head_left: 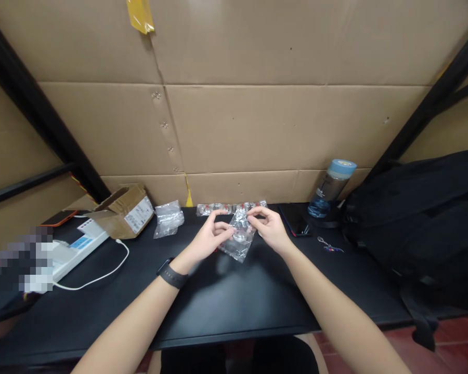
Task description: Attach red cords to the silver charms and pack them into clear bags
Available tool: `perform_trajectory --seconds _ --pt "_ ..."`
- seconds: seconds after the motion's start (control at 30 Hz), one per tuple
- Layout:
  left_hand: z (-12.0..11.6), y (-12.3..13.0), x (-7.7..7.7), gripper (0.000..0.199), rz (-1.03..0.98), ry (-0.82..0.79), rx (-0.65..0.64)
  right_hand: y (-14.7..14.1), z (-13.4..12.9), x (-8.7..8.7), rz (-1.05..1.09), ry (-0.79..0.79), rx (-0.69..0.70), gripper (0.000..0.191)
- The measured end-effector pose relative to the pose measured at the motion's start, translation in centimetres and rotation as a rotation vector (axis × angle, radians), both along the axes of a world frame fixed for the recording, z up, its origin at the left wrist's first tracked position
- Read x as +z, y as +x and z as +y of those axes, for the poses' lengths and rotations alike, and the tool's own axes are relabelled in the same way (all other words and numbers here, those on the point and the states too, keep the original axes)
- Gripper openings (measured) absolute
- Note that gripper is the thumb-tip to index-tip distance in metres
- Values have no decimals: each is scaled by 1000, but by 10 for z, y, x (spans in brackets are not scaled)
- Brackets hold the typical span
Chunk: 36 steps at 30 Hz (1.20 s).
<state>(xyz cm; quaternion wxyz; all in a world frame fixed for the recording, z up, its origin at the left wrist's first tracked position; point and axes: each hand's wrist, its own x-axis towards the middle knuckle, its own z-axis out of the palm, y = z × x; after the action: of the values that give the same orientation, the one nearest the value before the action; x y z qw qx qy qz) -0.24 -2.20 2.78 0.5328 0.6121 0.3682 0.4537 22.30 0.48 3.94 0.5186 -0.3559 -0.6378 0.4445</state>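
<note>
Between my two hands is a clear plastic bag (239, 244) with something round and transparent inside that I cannot make out. My left hand (212, 236), with a dark watch (172, 274) on the wrist, pinches the bag's left side between thumb and fingers. On the other side, my right hand (269, 227) pinches the bag's upper right edge. Behind the hands, several small clear packets (206, 209) with red marks lie in a row along the back of the black table (234, 311). The fingers partly hide that row.
To the left lie a crumpled clear plastic bag (169, 218), an opened cardboard box (130, 213) and a white power strip (78, 252) with a cable (101, 280). At right are a phone (295, 221), a blue-lidded bottle (330, 189), a small keychain (330, 248) and a black backpack (421, 223). Cardboard (237, 130) walls the back.
</note>
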Motion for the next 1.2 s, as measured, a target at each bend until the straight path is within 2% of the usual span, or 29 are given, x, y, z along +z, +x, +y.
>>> perform_trajectory --seconds 0.07,0.17,0.23,0.43,0.63,0.7,0.77,0.83,0.9,0.97,1.07,1.13,1.2 --pt "-3 3 1 66 -22 -19 1 -6 -5 -1 9 -21 23 43" --pt "-5 6 2 61 -53 -11 112 -11 -11 -3 -23 -102 87 72" --pt "-4 8 1 56 -65 -16 167 -13 -13 -6 -41 -149 122 81" --pt "-1 3 -1 51 -41 20 217 -15 -7 -15 61 -177 147 61" --pt "4 -1 -3 38 11 73 252 -12 -3 -12 73 -207 67 61" --pt "4 -4 -2 31 124 222 335 -11 -2 -11 76 -210 29 60" --pt "2 -7 0 33 338 461 410 -10 -1 -10 86 -218 -19 59" --pt "-1 -9 4 40 598 683 388 -10 0 -11 92 -238 -55 60" --pt "-6 -9 7 46 811 811 288 -11 -1 -12 100 -263 -59 63" --pt "-9 -6 8 41 925 870 218 -13 -3 -13 112 -281 -27 64" --pt "-7 -6 7 27 976 906 198 -15 -4 -16 103 -279 40 65" --pt "-1 -16 8 28 992 885 228 -16 -2 -20 44 -237 40 60" --pt "6 -36 13 30 1019 819 328 -15 2 -23 -60 -162 19 51"
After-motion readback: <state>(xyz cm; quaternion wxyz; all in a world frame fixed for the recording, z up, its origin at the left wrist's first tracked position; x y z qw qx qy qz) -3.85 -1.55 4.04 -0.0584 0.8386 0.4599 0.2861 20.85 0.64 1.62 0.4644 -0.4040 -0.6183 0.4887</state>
